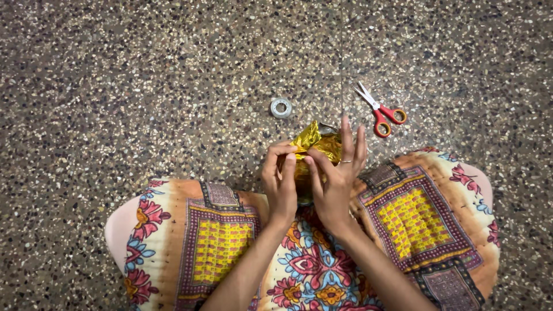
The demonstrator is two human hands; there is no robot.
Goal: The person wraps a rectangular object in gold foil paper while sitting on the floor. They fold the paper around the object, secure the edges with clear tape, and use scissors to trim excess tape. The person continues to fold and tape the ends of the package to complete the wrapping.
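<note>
A small object wrapped in shiny gold foil paper sits just in front of my lap. My left hand curls around its left side, fingertips pinching the foil. On the right side my right hand, with a ring on one finger, presses the foil with thumb and forefinger while the other fingers stick up. A crumpled flap of foil stands up above the fingers. What lies inside the wrapping is hidden.
A small roll of clear tape lies on the speckled stone floor beyond the hands. Red-handled scissors lie to the right of it. My knees under patterned orange and yellow cloth fill the lower frame.
</note>
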